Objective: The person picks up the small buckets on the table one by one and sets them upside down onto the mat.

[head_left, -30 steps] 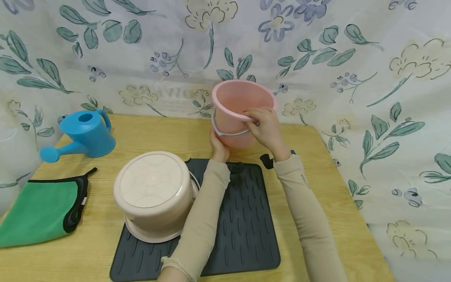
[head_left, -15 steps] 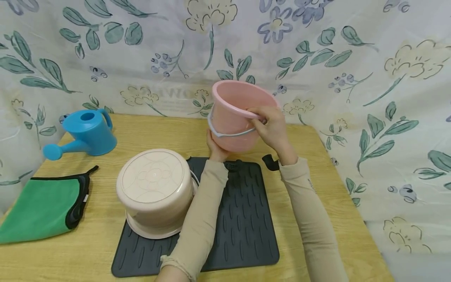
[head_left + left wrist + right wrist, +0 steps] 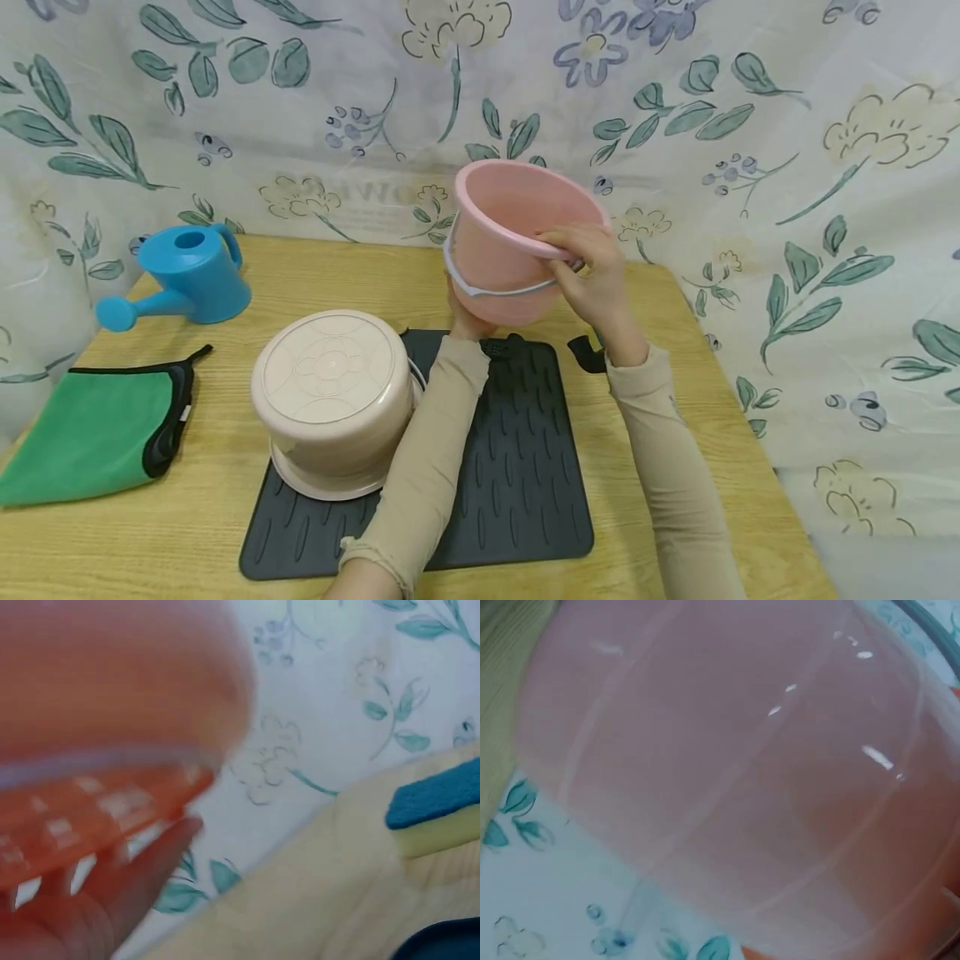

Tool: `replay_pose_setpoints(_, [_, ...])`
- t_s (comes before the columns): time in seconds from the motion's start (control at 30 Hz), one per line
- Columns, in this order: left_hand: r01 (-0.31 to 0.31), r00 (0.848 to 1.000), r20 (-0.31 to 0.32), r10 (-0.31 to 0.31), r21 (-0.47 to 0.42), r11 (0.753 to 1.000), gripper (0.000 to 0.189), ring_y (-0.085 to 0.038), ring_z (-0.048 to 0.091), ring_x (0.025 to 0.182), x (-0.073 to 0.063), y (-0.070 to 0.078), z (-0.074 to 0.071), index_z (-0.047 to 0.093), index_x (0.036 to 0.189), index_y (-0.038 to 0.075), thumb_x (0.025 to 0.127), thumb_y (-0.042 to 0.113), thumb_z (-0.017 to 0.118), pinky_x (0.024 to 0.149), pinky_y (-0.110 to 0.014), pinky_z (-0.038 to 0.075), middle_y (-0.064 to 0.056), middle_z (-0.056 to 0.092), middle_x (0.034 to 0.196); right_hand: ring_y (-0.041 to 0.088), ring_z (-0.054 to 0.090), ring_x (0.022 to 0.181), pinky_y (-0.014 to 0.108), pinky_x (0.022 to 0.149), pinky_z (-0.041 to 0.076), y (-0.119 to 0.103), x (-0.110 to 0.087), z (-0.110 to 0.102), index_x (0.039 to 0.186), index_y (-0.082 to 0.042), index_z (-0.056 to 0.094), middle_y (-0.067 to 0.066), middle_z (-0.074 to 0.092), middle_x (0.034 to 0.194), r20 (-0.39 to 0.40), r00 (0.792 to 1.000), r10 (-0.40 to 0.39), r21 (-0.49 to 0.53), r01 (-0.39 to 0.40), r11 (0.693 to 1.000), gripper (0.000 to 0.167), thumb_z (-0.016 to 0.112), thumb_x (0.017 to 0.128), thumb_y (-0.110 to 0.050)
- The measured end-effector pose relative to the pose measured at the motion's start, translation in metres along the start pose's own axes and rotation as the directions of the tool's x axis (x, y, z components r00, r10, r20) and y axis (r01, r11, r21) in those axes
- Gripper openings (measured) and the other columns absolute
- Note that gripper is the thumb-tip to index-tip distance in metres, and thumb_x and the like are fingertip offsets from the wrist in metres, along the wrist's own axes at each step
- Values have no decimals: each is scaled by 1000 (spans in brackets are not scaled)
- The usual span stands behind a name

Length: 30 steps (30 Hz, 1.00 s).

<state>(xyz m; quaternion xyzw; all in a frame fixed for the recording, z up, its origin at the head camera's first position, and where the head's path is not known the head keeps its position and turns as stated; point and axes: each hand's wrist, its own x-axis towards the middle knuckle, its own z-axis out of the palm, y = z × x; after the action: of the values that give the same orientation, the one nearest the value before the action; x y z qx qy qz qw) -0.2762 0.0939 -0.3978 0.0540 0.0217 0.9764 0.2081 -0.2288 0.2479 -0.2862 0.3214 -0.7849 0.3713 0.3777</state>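
A pink bucket [image 3: 498,258] with a pale lilac handle [image 3: 487,290] is tilted above the back of the table, its mouth toward me. My right hand [image 3: 588,271] pinches the front right part of its rim. Below, my left hand [image 3: 465,318] supports the base, its fingers partly hidden behind the bucket. In the left wrist view, the fingers [image 3: 154,862] lie fairly straight under the bucket's base. The bucket's see-through wall [image 3: 727,765] fills most of the right wrist view.
A beige basin [image 3: 333,383] stands upside down on a dark ridged mat [image 3: 532,467]. To the left are a blue watering can [image 3: 191,275] and a black-edged green cloth [image 3: 101,429]. A blue-and-yellow sponge [image 3: 439,806] lies on the table. A floral curtain [image 3: 360,142] hangs behind.
The bucket has tilted a little more and its rim has moved slightly right. My right hand has moved right with the rim, while my left hand stays under the base.
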Motion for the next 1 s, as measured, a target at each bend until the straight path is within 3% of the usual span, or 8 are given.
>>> replay_pose_setpoints(0.07, [-3, 988, -149, 27, 155, 988, 80, -9, 48, 112, -2, 0, 10, 38, 144, 22, 91, 74, 10, 109, -23, 31, 5, 53, 118, 29, 64, 86, 27, 85, 42, 1, -4, -3, 98, 2, 75, 19, 73, 102, -43, 998, 47, 14, -46, 999, 15, 71, 83, 3])
replay_pose_setpoints(0.17, [-88, 982, -128, 138, 337, 937, 87, -15, 44, 130, -3, 1, 26, 27, 153, 23, 89, 75, -1, 114, -31, 31, 3, 46, 140, 27, 64, 101, 22, 87, 43, 1, -14, -7, 103, 3, 73, 20, 70, 114, -126, 981, 146, 18, -145, 989, 20, 67, 85, 7])
replay_pose_setpoints(0.37, [-241, 962, -22, 272, 401, 884, 85, -22, 32, 144, -5, 0, 49, 26, 154, 21, 91, 71, 0, 118, -35, 27, -4, 31, 157, -1, 49, 85, 14, 72, 37, -6, -29, -8, 109, 12, 65, 30, 63, 121, -265, 938, 226, 72, -214, 974, 22, 58, 88, 13])
replay_pose_setpoints(0.47, [-288, 946, 8, 324, 479, 829, 82, -21, 31, 144, -4, -3, 56, 22, 155, 20, 93, 67, -3, 117, -35, 29, -3, 28, 158, -3, 46, 79, 16, 71, 35, -8, -37, -4, 113, 12, 62, 27, 64, 119, -349, 909, 229, 90, -211, 973, 22, 54, 94, 6])
replay_pose_setpoints(0.6, [-378, 907, 100, 408, 619, 688, 78, -20, 23, 148, -3, -7, 65, 13, 157, 16, 95, 59, -3, 119, -34, 27, -3, 19, 162, 1, 48, 82, 18, 74, 38, -5, -52, 2, 119, 8, 56, 5, 63, 110, -422, 863, 280, 169, -228, 959, 44, 49, 99, -30])
replay_pose_setpoints(0.7, [-429, 881, 194, 431, 711, 557, 91, -20, 17, 150, -5, -9, 72, 12, 157, 14, 90, 75, 10, 120, -35, 23, -5, 13, 164, 7, 51, 86, 22, 78, 41, -4, -65, 5, 121, 4, 49, -5, 56, 107, -425, 841, 336, 304, -217, 928, 59, 47, 94, -49])
replay_pose_setpoints(0.93, [-480, 863, 384, 328, 825, 297, 124, -17, 15, 150, -16, -14, 93, 9, 157, 12, 68, 95, 28, 121, -36, 20, -5, 7, 164, 10, 49, 91, 23, 84, 38, -13, -91, 4, 130, -2, 41, -1, 52, 102, -504, 720, 476, 554, -154, 818, 60, 54, 94, -49])
replay_pose_setpoints(1.0, [-495, 850, 432, 302, 851, 177, 123, -20, 17, 149, -20, -18, 97, 10, 156, 8, 70, 95, 24, 120, -38, 20, -9, 11, 162, 9, 47, 84, 23, 80, 37, -16, -93, 2, 122, -4, 45, -3, 50, 92, -532, 679, 507, 618, -98, 780, 48, 55, 96, -43])
